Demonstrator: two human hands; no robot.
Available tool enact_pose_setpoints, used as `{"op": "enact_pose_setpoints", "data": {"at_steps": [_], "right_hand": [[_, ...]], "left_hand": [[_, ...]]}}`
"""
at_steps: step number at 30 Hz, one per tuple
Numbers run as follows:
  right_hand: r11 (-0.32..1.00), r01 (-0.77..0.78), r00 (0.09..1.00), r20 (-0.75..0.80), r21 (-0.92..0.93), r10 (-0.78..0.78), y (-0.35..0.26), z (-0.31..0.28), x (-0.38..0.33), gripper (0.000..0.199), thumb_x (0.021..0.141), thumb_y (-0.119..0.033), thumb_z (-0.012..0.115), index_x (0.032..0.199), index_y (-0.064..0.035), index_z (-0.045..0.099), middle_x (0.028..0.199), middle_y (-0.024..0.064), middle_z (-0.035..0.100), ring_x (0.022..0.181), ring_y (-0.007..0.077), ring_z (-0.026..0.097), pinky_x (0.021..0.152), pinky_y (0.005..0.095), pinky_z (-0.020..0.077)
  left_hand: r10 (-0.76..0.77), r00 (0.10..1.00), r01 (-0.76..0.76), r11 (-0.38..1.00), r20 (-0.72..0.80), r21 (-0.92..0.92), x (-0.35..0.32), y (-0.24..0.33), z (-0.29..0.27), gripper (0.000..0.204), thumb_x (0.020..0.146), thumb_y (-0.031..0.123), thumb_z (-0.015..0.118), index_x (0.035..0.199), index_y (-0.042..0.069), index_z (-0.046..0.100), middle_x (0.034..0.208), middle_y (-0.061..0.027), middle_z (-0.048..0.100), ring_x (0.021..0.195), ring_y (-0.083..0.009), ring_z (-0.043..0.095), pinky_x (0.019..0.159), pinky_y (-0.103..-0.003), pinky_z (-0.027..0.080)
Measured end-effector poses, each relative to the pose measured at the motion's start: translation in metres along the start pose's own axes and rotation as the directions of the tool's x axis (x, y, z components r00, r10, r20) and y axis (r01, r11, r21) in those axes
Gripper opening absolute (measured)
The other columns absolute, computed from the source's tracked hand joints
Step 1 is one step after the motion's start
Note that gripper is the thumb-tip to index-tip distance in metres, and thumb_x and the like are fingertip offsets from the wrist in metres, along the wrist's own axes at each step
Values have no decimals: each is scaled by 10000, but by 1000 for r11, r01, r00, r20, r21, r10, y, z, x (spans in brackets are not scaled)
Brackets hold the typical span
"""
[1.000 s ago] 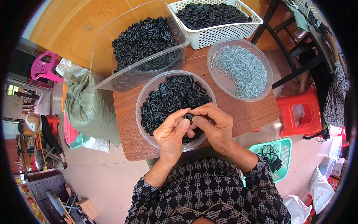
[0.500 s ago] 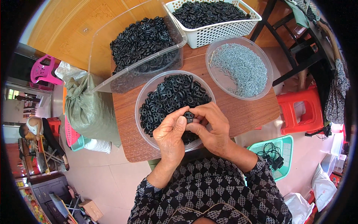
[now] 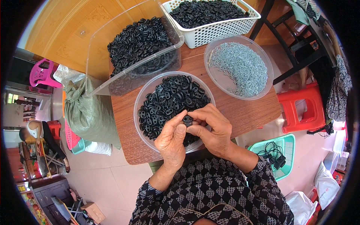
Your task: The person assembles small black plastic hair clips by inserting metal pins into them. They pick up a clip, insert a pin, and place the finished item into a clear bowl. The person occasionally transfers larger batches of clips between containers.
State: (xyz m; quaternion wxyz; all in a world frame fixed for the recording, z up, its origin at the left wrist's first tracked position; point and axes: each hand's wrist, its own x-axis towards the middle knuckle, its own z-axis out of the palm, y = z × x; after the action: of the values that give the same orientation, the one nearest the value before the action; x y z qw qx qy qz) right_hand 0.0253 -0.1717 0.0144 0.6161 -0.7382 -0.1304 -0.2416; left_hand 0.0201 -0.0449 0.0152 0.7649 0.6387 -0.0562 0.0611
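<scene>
Between the fingertips of both hands is one small black plastic cord lock with two holes [image 3: 188,120]. My left hand [image 3: 171,140] pinches it from the left with thumb and forefinger. From the right, my right hand [image 3: 214,129] grips it, its other fingers curled behind. Both hands are over the near part of a clear round tub [image 3: 136,103], which holds a heap of black two-hole pieces [image 3: 170,97]. Further right, a shallow clear tub [image 3: 221,78] holds many tiny silvery pieces [image 3: 249,62] that look like springs.
Behind the tubs stand a clear box [image 3: 142,66] and a white perforated basket [image 3: 225,33], both full of black pieces. They share a brown wooden table [image 3: 125,129]. A green sack [image 3: 90,112] is left; a red stool [image 3: 300,108] and teal basket [image 3: 288,161] are right.
The whole view has shifted slightly. Both hands keep hold of the black cord lock in almost the same place, with only small finger movement.
</scene>
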Motion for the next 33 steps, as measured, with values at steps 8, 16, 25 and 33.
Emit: {"op": "enact_pose_setpoints", "data": {"at_steps": [8,16,25,33], "right_hand": [[988,134,991,-6,-74,-135,0,0,4,275,637,-18,727,886,26,619,784,96,602,647,208,523,543,303,425],[955,281,959,-6,-92,-283,7,4,5,263,641,-11,712,872,35,596,769,118,585,641,249,520,537,326,423],[954,271,961,-11,-126,-275,5,2,10,250,681,-57,714,896,24,615,822,117,612,648,234,543,581,319,439],[937,310,948,-24,-163,-318,3,-13,24,265,667,1,704,917,15,618,823,98,618,631,196,532,547,302,422]], "left_hand": [[110,993,-109,993,-30,45,-6,-13,1,266,889,109,593,1100,-52,570,1095,-107,606,914,-91,534,804,-220,441],[153,986,-149,987,-70,63,-8,-19,3,234,906,133,574,1060,-43,563,1018,-67,588,852,-73,515,747,-198,434],[66,996,-62,995,-52,79,-5,-8,5,229,941,64,476,1116,-33,587,1058,-60,599,948,-109,530,844,-231,421],[75,990,-80,996,119,43,9,7,12,354,927,114,526,1223,-79,505,864,-77,608,664,-115,573,578,-235,492]]}}
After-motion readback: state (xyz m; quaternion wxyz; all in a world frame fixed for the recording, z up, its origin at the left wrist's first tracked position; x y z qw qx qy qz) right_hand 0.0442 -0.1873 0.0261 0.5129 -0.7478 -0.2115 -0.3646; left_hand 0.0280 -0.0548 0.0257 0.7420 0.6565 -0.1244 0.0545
